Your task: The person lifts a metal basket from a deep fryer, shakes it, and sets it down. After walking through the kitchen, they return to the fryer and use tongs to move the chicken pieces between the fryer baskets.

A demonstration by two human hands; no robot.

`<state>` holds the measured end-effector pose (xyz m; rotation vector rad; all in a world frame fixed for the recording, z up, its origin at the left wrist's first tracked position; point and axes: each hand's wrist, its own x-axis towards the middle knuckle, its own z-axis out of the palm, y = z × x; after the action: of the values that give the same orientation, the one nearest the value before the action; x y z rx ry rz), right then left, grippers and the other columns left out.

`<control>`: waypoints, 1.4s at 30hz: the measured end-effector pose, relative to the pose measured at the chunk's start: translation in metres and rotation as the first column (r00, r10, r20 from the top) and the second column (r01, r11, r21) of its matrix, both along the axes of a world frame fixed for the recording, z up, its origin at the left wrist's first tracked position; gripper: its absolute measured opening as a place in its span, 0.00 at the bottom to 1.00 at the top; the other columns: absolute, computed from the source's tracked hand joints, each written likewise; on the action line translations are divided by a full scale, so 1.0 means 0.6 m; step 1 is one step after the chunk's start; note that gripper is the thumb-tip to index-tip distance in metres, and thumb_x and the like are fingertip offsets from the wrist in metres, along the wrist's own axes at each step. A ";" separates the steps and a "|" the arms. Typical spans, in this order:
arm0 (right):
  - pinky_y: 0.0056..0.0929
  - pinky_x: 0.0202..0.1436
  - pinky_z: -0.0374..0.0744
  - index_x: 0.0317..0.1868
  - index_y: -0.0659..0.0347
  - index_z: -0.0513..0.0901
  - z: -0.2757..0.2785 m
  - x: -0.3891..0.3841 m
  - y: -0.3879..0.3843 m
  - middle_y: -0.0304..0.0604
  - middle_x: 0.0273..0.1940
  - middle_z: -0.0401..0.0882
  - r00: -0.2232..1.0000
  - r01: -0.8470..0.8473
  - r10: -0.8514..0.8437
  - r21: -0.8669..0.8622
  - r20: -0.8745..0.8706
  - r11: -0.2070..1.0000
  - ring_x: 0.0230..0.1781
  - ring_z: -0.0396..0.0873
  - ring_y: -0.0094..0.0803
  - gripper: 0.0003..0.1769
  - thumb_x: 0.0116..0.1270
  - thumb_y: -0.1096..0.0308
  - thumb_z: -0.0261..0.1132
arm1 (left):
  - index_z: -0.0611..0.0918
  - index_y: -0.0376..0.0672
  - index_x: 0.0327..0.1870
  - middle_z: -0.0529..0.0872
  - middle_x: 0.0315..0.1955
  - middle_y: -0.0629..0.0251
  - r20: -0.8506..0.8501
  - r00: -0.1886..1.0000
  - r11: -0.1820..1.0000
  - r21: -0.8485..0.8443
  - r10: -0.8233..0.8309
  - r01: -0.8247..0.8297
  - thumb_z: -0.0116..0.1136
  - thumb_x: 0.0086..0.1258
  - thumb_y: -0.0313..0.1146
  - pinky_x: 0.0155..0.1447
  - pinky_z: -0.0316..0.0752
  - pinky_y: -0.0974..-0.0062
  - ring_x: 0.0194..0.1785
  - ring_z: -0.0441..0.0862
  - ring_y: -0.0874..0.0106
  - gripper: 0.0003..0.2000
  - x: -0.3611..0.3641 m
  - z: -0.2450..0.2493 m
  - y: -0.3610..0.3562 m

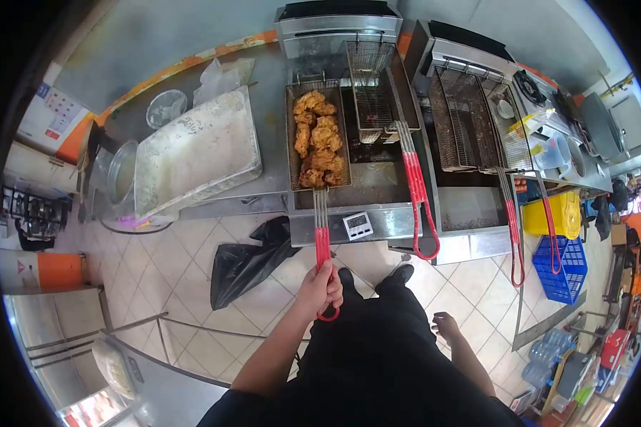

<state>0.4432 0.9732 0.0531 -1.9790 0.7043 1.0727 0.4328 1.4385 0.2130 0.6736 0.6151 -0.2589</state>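
My left hand (pixel 320 290) is closed around the red-coated handle (pixel 322 242) of a fryer basket (pixel 290 146). Browned pieces of fried chicken (pixel 325 134) fill that basket, which rests over the left side of the fryer. Low beside my body on the right hangs my right hand (pixel 446 327), holding nothing, its fingers loosely apart. Just right of the chicken, a second wire basket (pixel 370 89) sits on the fryer with its red handle pointing toward me. A small white digital timer (pixel 358 225) is on the fryer's front ledge.
Left of the fryer, a large floured tray (pixel 199 153) lies on the steel counter near a metal bowl (pixel 123 171). Another fryer on the right carries more baskets (pixel 454 117). A black plastic bag (pixel 246 267) and a blue crate (pixel 561 267) are on the tiled floor.
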 end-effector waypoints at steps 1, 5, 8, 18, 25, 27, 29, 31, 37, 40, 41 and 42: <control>0.32 0.36 0.80 0.58 0.62 0.79 0.002 0.003 0.002 0.47 0.47 0.83 1.000 -0.031 0.031 0.000 0.004 1.000 0.38 0.85 0.35 0.19 0.69 0.66 0.60 | 0.70 0.49 0.36 0.62 0.17 0.75 0.011 1.000 1.000 -0.003 -0.005 0.005 0.42 0.82 0.51 0.24 0.64 0.74 0.17 0.59 0.80 0.17 -0.003 -0.010 -0.003; 0.30 0.32 0.79 0.56 0.61 0.79 -0.026 -0.008 0.002 0.43 0.41 0.81 0.996 -0.061 0.061 0.009 -0.058 0.998 0.32 0.82 0.29 0.14 0.73 0.66 0.61 | 0.70 0.49 0.36 0.62 0.17 0.75 -0.014 1.000 1.000 0.002 -0.002 0.002 0.41 0.83 0.51 0.24 0.65 0.74 0.16 0.60 0.80 0.17 0.032 0.019 0.035; 0.31 0.30 0.79 0.55 0.63 0.79 -0.031 -0.018 -0.017 0.44 0.40 0.81 0.986 -0.166 0.166 -0.006 -0.011 0.986 0.31 0.81 0.29 0.14 0.72 0.67 0.61 | 0.70 0.49 0.36 0.62 0.16 0.75 -0.036 0.999 0.998 -0.045 0.031 -0.033 0.42 0.82 0.50 0.23 0.65 0.74 0.16 0.60 0.80 0.17 0.040 0.046 0.023; 0.34 0.40 0.80 0.59 0.61 0.78 0.027 0.007 0.005 0.46 0.46 0.84 0.999 -0.012 0.012 0.000 -0.032 1.000 0.41 0.85 0.35 0.19 0.68 0.66 0.60 | 0.70 0.48 0.35 0.63 0.17 0.76 0.025 0.999 0.992 -0.124 0.038 -0.035 0.44 0.82 0.48 0.23 0.66 0.72 0.16 0.61 0.80 0.16 0.070 0.026 0.002; 0.31 0.34 0.80 0.57 0.62 0.78 0.000 0.020 0.010 0.42 0.40 0.83 0.988 -0.148 0.148 -0.006 0.033 0.989 0.35 0.83 0.30 0.17 0.71 0.66 0.61 | 0.70 0.48 0.37 0.63 0.17 0.76 0.005 1.000 1.000 0.009 0.014 -0.014 0.46 0.82 0.48 0.22 0.66 0.72 0.16 0.61 0.80 0.15 0.051 0.020 0.005; 0.31 0.33 0.80 0.56 0.63 0.79 0.000 0.022 0.019 0.42 0.39 0.83 0.993 -0.110 0.109 0.017 0.045 0.994 0.34 0.83 0.29 0.17 0.70 0.66 0.61 | 0.69 0.48 0.37 0.63 0.17 0.76 -0.015 1.000 1.000 -0.003 0.022 -0.022 0.46 0.82 0.48 0.22 0.66 0.73 0.16 0.62 0.80 0.15 0.036 -0.006 -0.008; 0.31 0.33 0.80 0.54 0.64 0.81 -0.016 0.006 0.008 0.43 0.37 0.84 0.986 -0.163 0.162 0.014 0.039 0.987 0.34 0.83 0.30 0.17 0.69 0.65 0.63 | 0.70 0.48 0.37 0.64 0.17 0.75 -0.009 1.000 1.000 0.007 0.029 -0.029 0.46 0.81 0.48 0.22 0.68 0.72 0.16 0.63 0.79 0.15 0.042 0.003 -0.003; 0.32 0.38 0.81 0.54 0.64 0.82 -0.036 0.013 -0.001 0.45 0.40 0.85 0.956 -0.288 0.291 -0.073 0.040 0.955 0.38 0.84 0.34 0.17 0.69 0.64 0.62 | 0.70 0.48 0.37 0.65 0.17 0.75 0.021 0.999 0.999 0.016 0.044 -0.044 0.46 0.81 0.48 0.23 0.69 0.71 0.16 0.64 0.79 0.15 0.072 0.047 0.014; 0.28 0.29 0.78 0.56 0.63 0.79 -0.040 0.031 -0.016 0.46 0.40 0.83 0.996 -0.079 0.079 0.000 -0.040 0.997 0.29 0.83 0.31 0.16 0.71 0.67 0.61 | 0.71 0.49 0.36 0.63 0.16 0.77 0.001 1.000 0.999 -0.023 0.031 -0.031 0.45 0.81 0.51 0.22 0.67 0.72 0.15 0.60 0.79 0.16 0.056 0.061 0.004; 0.33 0.37 0.81 0.55 0.63 0.80 -0.021 0.044 -0.012 0.48 0.46 0.84 0.976 -0.212 0.214 -0.060 0.027 0.975 0.38 0.85 0.36 0.17 0.70 0.64 0.60 | 0.70 0.49 0.36 0.63 0.16 0.76 0.004 1.000 0.999 -0.033 0.009 -0.009 0.46 0.81 0.51 0.22 0.65 0.72 0.15 0.60 0.79 0.16 0.056 0.031 -0.006; 0.32 0.37 0.81 0.55 0.63 0.80 -0.012 0.044 -0.004 0.47 0.44 0.85 0.995 -0.096 0.095 0.007 0.037 0.995 0.36 0.85 0.35 0.17 0.70 0.64 0.60 | 0.70 0.49 0.36 0.63 0.16 0.76 -0.018 1.000 1.000 -0.007 0.019 -0.020 0.45 0.81 0.50 0.22 0.65 0.72 0.15 0.61 0.80 0.16 0.058 0.023 -0.016; 0.32 0.37 0.81 0.55 0.63 0.80 -0.016 0.042 0.004 0.46 0.43 0.85 1.000 -0.007 0.007 0.024 0.007 1.000 0.36 0.85 0.34 0.17 0.70 0.63 0.60 | 0.70 0.49 0.36 0.63 0.16 0.76 -0.033 0.999 0.999 0.027 0.027 -0.027 0.45 0.81 0.50 0.22 0.66 0.72 0.14 0.61 0.80 0.16 0.061 0.018 -0.018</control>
<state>0.4686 0.9754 0.0438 -1.9648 0.6787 1.0734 0.4691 1.4280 0.2236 0.6867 0.6599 -0.2378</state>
